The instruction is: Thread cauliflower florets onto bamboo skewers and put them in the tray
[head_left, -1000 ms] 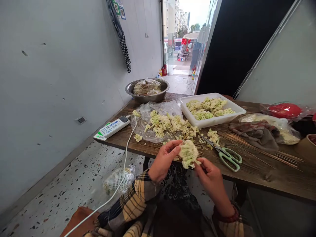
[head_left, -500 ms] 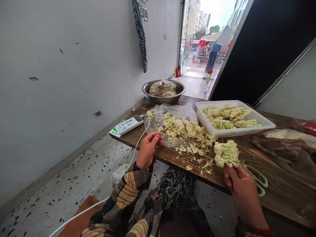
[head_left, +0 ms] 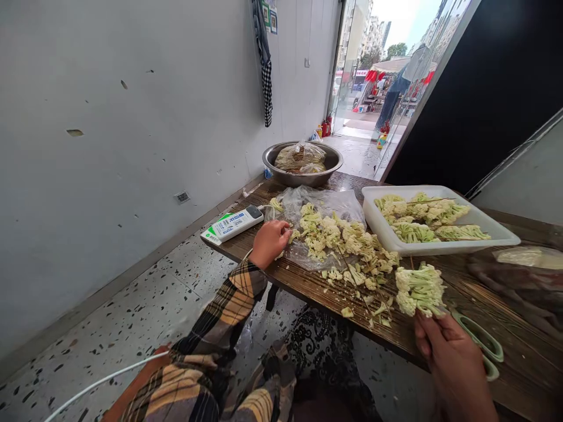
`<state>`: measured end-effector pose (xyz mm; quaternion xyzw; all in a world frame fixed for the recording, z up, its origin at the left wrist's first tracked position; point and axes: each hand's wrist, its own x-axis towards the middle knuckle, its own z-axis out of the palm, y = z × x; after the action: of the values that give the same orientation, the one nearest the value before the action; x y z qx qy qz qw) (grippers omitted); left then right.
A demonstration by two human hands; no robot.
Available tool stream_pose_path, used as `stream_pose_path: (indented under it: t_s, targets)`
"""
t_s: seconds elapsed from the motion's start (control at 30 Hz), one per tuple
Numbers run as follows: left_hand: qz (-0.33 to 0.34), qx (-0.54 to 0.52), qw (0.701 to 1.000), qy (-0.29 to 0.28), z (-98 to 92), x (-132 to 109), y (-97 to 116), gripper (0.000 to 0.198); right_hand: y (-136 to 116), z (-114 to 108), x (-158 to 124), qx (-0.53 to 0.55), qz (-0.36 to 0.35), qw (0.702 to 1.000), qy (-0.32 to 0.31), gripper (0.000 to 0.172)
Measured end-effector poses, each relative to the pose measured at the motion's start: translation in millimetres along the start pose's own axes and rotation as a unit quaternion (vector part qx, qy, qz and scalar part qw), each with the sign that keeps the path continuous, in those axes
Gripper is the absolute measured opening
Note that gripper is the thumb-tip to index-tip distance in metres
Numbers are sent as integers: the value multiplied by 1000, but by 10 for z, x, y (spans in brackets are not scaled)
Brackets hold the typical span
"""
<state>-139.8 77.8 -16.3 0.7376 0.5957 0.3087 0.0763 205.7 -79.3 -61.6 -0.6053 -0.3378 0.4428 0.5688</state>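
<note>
My left hand (head_left: 269, 242) is at the left edge of the cauliflower pile (head_left: 338, 237), fingers bent together at a small piece; what they pinch, if anything, is too small to name. Low on the right, my right hand (head_left: 453, 346) grips a bunch of pale green-white cauliflower florets (head_left: 421, 289) by its lower end, with a thin stick poking out at the top. The pile lies partly on a clear plastic bag (head_left: 352, 205), with crumbs along the table edge. More skewered cauliflower (head_left: 464, 232) lies in a white tray (head_left: 505, 238) behind my right hand.
A steel basin (head_left: 336, 162) with bagged food stands at the table's far end. A white device (head_left: 237, 224) with a cable sits at the left corner. Green-handled scissors (head_left: 481, 340) lie beside my right hand, with thin sticks and a dark bag (head_left: 519, 281) farther right.
My left hand has turned palm down and reached forward to the pile's edge. My right hand still holds the florets. The view has shifted, so the table's right part sits farther right.
</note>
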Motion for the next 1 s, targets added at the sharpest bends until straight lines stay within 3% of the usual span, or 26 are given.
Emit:
stream_pose_path:
  t_s: [0.1, 0.3, 0.5, 0.7, 0.87, 1.0]
  targets:
    - [-10, -43, 998, -37, 95, 88, 32, 19, -22, 14, -6, -14, -5, 1000, -2, 30]
    - [-57, -171, 983, -21, 161, 160, 24, 25, -31, 10, -12, -13, 0, 1000, -8, 30]
    - [-106, -356, 928, 8, 46, 145, -30, 37, -9, -37, -25, -17, 12, 1000, 3, 26]
    - [-118, -289, 948, 61, -117, -18, -210, 31, -36, -27, -62, -20, 7, 1000, -1, 27]
    - [-111, -236, 965, 23, -260, -392, -279, 32, -64, -10, -88, -15, 11, 1000, -3, 28]
    - [-50, -148, 988, -17, -195, -587, -202, 31, -33, -27, -65, -21, 7, 1000, -6, 31]
